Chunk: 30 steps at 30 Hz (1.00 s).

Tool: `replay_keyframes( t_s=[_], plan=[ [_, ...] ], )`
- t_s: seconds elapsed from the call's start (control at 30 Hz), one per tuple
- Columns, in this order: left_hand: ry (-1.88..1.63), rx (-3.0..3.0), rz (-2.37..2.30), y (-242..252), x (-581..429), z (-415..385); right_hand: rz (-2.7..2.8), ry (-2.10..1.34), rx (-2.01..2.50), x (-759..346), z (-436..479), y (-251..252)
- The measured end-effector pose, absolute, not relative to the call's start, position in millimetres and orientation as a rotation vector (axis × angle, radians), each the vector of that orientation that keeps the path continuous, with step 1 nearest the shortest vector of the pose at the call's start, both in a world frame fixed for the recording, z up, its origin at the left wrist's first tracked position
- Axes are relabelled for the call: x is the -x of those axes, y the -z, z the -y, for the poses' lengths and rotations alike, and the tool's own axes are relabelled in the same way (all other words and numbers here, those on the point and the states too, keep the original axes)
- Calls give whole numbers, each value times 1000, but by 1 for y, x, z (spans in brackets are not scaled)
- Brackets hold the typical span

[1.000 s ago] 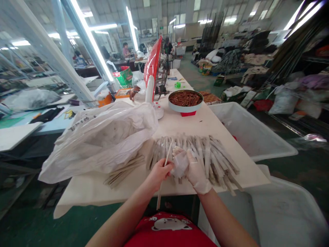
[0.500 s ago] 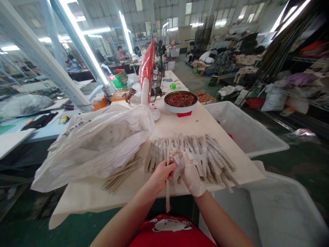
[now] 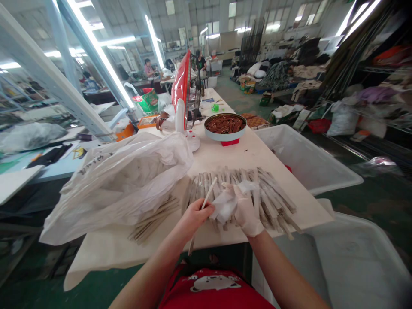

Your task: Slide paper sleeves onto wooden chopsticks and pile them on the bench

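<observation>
My left hand is bare and closed round a thin pale strip that sticks up from the fist and down past the table edge. My right hand wears a white glove and holds a crumpled white cloth against that strip. Both hands hover over the near edge of a white table. Just behind them lies a fanned row of several pale strips.
A big white plastic bag lies at the left with more strips poking out beneath it. Farther back stand a red fan and a round tin of brown pieces. White bins stand at the right and near right.
The strip in my left hand has tilted from upright to leaning right. My gloved right hand has shifted slightly right with the cloth bunched against the strip.
</observation>
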<state>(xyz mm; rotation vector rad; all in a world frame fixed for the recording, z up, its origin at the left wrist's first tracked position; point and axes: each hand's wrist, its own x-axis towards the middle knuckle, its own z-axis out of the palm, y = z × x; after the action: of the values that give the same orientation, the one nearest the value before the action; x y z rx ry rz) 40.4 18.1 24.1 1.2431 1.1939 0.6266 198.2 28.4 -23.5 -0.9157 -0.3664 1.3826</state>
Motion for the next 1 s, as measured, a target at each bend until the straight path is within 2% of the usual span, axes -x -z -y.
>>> replay_keyframes(
  t_s=[0.2, 0.27, 0.63, 1.0],
  plan=[
    [-772, -1303, -1243, -29, -42, -25, 431, -1793, 670, -185, -12, 28],
    [-792, -1379, -1283, -23, -44, -27, 502, -1847, 712, -177, -7, 27],
    [-551, -1720, -1281, -23, -15, -2, 393, -1430, 992, -202, -25, 20],
    [-452, -1909, -1431, -33, -8, 1, 683, -1095, 1288, -198, -18, 18]
  ],
)
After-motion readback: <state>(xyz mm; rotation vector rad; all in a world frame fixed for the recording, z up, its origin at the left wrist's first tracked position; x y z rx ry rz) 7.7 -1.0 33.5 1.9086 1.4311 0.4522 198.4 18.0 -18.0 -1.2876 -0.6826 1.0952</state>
